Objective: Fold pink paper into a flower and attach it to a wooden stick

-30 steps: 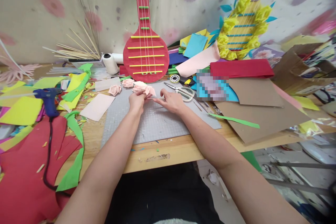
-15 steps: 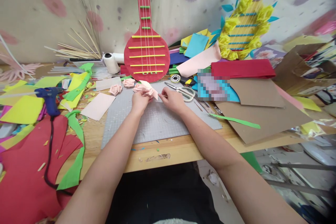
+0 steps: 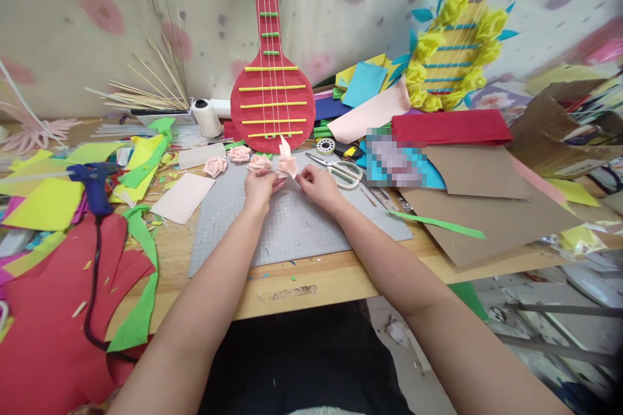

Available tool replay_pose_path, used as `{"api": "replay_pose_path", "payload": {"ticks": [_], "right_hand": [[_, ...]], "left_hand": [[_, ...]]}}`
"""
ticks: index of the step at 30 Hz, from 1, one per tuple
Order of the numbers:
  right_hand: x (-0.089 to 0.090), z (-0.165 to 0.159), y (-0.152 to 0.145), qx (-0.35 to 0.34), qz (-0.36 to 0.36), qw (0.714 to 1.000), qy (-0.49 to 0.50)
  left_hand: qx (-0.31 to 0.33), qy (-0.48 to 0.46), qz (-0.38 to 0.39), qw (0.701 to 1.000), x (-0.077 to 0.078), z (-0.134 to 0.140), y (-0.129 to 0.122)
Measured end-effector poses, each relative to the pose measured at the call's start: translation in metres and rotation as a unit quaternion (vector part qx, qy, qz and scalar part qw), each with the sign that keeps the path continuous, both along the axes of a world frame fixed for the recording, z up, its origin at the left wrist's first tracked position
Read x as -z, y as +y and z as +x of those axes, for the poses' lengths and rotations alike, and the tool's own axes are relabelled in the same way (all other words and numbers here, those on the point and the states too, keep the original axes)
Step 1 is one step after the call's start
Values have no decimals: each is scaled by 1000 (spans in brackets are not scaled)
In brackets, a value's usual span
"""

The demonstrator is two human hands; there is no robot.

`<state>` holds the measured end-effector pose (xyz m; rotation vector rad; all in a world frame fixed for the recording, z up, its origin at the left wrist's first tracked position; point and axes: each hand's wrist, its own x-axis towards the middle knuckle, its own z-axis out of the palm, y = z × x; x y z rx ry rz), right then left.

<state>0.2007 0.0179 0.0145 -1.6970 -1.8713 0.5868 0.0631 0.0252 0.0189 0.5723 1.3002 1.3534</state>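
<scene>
Between my two hands, over the grey cutting mat (image 3: 287, 227), is a pale pink paper flower (image 3: 286, 165) with one strip sticking up. My left hand (image 3: 260, 189) pinches its lower left side. With thumb and forefinger, my right hand (image 3: 316, 185) grips its right edge. Just behind my left hand lies a finished-looking pink paper rose (image 3: 259, 162). Two more, a rose (image 3: 239, 154) and another rose (image 3: 215, 166), sit farther left. White-handled scissors (image 3: 343, 172) lie right of my right hand.
A red paper lute (image 3: 272, 100) leans on the wall behind the mat. A blue glue gun (image 3: 95, 185) and coloured paper scraps cover the left side. Brown cardboard (image 3: 477, 220), a red paper roll (image 3: 452, 128) and a pink paper roll (image 3: 370, 110) lie right.
The pink flower has turned between my fingers, its loose strip now pointing upward. My right hand has come against its edge, and the rose behind my left hand shows more clearly.
</scene>
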Motion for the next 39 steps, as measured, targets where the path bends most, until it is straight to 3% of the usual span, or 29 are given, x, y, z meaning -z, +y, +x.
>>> {"api": "replay_pose_path", "payload": {"ticks": [11,15,23,27,34,39], "right_hand": [[-1,-4,-1,-28,-31,999,25],[-1,-2,0,-23,-39,998,38],[0,-1,3,-46,-74,993,78],[5,-1,6,-79,-116,976,165],[1,-2,11,-72,-77,921,374],[0,-5,11,-22,-70,924,375]], "left_hand": [[11,-120,1,993,4,1,0],[36,-132,2,991,7,-1,-2],[15,-134,13,991,5,1,-4],[0,-125,14,992,1,2,-4],[-26,-104,-1,994,-1,6,-4],[-25,-98,-1,995,0,7,-3]]}}
